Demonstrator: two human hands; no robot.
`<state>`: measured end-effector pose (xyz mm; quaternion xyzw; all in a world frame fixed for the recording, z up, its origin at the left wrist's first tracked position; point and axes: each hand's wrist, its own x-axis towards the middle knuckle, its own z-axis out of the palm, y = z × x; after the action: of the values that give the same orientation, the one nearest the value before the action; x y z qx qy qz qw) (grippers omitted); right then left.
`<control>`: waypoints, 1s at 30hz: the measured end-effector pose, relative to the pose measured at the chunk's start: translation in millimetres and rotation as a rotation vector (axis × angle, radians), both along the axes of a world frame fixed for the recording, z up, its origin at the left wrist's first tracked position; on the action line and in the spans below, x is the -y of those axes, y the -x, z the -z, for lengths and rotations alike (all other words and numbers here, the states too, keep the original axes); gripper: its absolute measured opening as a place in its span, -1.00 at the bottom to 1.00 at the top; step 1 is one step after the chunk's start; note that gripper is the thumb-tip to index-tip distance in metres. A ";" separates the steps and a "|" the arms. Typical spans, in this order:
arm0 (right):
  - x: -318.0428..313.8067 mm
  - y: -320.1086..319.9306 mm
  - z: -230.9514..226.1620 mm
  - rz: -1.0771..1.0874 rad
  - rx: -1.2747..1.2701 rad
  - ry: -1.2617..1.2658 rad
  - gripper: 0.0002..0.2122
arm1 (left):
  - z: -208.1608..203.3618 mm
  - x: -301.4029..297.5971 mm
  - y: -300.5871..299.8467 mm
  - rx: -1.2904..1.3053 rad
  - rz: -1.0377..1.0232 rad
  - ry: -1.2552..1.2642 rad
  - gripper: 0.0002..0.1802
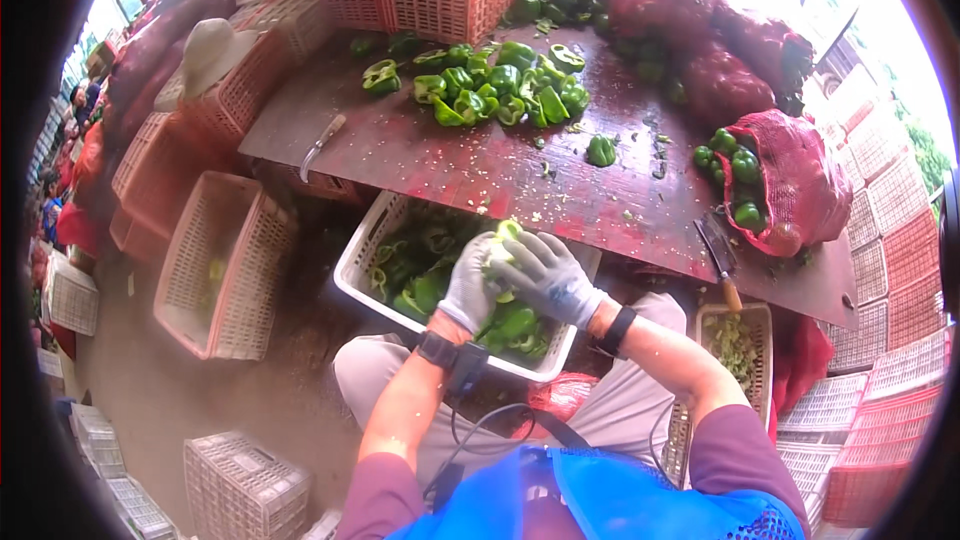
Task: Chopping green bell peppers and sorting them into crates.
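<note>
Both my hands wear pale grey gloves and come together above a white plastic crate [360, 285] filled with cut green peppers. Between them is a cut green bell pepper [508, 230], its pale inner side partly showing and the rest hidden by the gloves. My left hand [470, 285] closes round it from the left, and my right hand [550, 278] curls over it from the right. Beyond my hands, a heap of halved green bell peppers [500, 85] lies on the dark red table [400, 155]. One green pepper [601, 150] sits apart, right of that heap.
A knife [322, 147] lies at the table's left edge, and a wooden-handled knife [720, 265] overhangs the front edge. A red mesh sack [790, 180] spills whole peppers at right. A crate of scraps [735, 345] stands beside my right knee; an upright crate [215, 270] is at left.
</note>
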<state>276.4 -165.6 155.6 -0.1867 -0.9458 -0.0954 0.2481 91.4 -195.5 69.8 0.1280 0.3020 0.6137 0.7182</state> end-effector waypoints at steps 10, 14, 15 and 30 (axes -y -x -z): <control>-28.2 10.0 0.3 -0.204 0.179 0.044 -0.40 | 7.9 2.9 5.0 0.323 0.129 0.039 -0.64; -10.4 14.4 -2.3 -0.109 -0.006 0.051 -0.43 | -11.8 7.8 -10.7 0.470 0.049 0.058 -0.70; -7.0 17.4 -1.7 -0.070 -0.087 0.019 -0.44 | -9.7 2.8 -12.5 0.481 0.022 -0.044 -0.73; -2.5 78.5 28.1 0.434 -0.783 0.660 -0.58 | -23.1 -9.5 -5.7 -0.207 -0.249 -0.262 -0.47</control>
<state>197.9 -163.1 127.5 -0.4664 -0.7025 0.2337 0.4841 97.1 -186.0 92.9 0.2441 0.3052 0.7155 0.5791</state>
